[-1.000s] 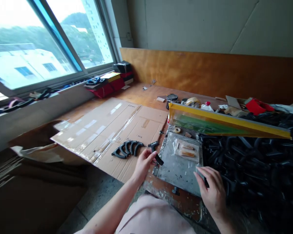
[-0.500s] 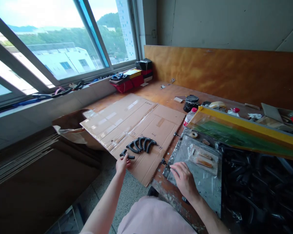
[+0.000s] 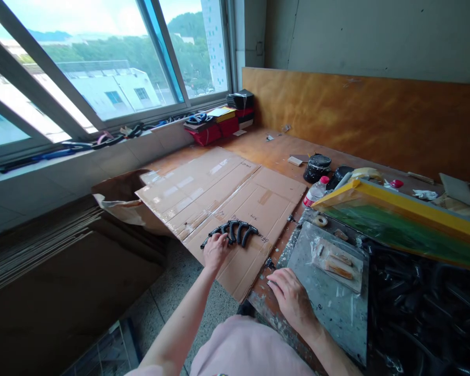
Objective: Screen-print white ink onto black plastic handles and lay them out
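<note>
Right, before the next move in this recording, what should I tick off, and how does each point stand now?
1. Left hand at the row of black curved pieces: ok.
2. Left hand's hold on a piece: cannot tell; the hand hides it.
3. Right hand empty: cannot tell; its palm faces away.
4. Cardboard fully supported: not ok; its near edge juts out over the floor.
5. Grey board clear: not ok; a clear-wrapped package lies on it.
6. Bottle upright and capped: ok.
</note>
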A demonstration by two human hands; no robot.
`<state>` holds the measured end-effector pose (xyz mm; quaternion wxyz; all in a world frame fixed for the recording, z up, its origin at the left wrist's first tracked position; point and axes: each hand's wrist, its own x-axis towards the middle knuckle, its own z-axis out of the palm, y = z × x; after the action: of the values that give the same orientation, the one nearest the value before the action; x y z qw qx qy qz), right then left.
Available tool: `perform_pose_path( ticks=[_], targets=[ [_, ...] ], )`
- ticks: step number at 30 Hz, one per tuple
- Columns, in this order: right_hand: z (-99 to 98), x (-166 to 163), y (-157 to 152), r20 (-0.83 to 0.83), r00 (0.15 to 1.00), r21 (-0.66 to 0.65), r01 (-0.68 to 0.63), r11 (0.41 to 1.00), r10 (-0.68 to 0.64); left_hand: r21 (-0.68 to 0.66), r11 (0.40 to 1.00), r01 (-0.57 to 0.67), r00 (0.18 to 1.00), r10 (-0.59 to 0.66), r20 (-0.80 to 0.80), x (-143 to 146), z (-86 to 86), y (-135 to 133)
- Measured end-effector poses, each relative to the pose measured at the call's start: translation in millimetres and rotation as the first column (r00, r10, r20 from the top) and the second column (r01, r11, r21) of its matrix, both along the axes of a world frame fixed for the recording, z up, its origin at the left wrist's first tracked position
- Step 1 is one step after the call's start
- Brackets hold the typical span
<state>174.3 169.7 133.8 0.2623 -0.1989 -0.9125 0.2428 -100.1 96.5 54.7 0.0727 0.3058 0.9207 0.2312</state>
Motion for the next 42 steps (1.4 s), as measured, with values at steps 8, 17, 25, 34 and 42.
perform_pose_path(
  ticks=[8, 17, 25, 34, 42],
  targets=[
    [2.0, 22, -5, -0.048, 0.994, 0.050, 0.105, 0.993, -0.102, -0.160, 0.987, 0.010, 0.996, -0.023, -0.080, -3, -6.0, 24],
    [0.4, 31, -11, -0.049, 0.990, 0.047, 0.131, 0.990, -0.129, -0.120, 0.993, 0.017, 0.998, -0.023, -0.052, -11, -2.1, 28],
    [2.4, 1, -1, 0.002, 0.999, 0.011, 0.046, 0.999, -0.046, -0.008, 0.987, -0.163, 0.984, 0.163, 0.072, 10, -9.2, -23],
    [-41.7, -130, 41, 0.342, 0.935, -0.039, -0.086, 0.995, 0.095, -0.042, 0.973, -0.227, 0.950, 0.230, 0.212, -4, -27.2, -30],
    [-60.1, -201, 51, 0.589, 0.808, -0.045, 0.041, 0.998, -0.007, -0.058, 0.971, -0.231, 0.952, 0.238, 0.192, -16, -19.5, -26]
  ],
)
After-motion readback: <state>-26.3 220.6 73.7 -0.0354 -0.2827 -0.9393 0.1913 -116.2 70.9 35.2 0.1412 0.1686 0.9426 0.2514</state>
